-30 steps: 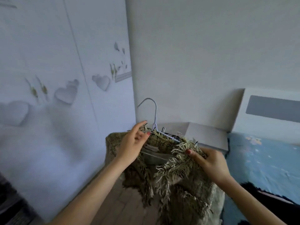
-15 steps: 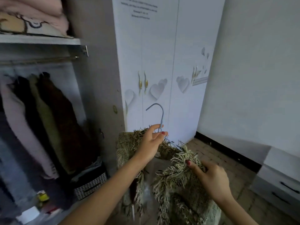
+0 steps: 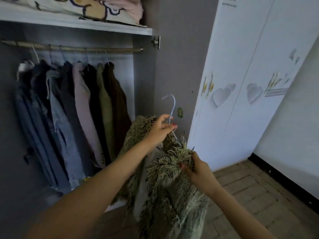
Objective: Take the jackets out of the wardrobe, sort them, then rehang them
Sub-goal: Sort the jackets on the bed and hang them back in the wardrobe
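Observation:
A fringed green tweed jacket (image 3: 174,195) hangs on a pale blue hanger (image 3: 172,107) in front of the open wardrobe. My left hand (image 3: 159,130) grips the hanger's neck just under the hook. My right hand (image 3: 198,171) pinches the jacket's frayed collar edge lower right. Several jackets (image 3: 82,107) in blue, pink, black, olive and brown hang on the wardrobe rail (image 3: 72,47) to the left.
Folded bedding (image 3: 96,9) lies on the shelf above the rail. A grey open door panel (image 3: 179,66) stands behind the hanger. White closed doors (image 3: 241,83) with heart decals are at right. Brick-pattern floor (image 3: 259,195) lies below.
My view has swung left from the bed and wall to the open wardrobe. Both hands kept their hold on the hanger and green jacket, now carried up near the rail's right end.

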